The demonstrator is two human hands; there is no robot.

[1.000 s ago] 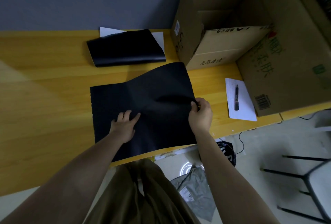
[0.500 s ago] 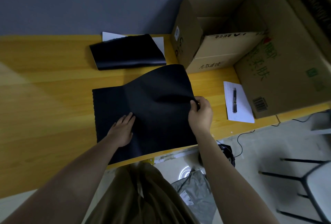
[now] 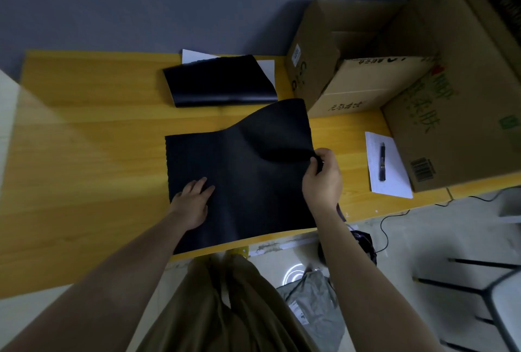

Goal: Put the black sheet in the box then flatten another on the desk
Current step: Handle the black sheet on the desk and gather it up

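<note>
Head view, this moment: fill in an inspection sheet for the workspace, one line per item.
Surface: yellow wooden desk, against a grey wall.
Job's things: black sheet on the desk, right edge lifted; open cardboard box behind it.
Clutter: folded black sheet on white paper; pen on a white sheet; large carton.
Hands: left hand flat on the sheet; right hand pinching its right edge.
Cables: black cable on the floor.
Surroundings: grey bag, chair frame.
</note>
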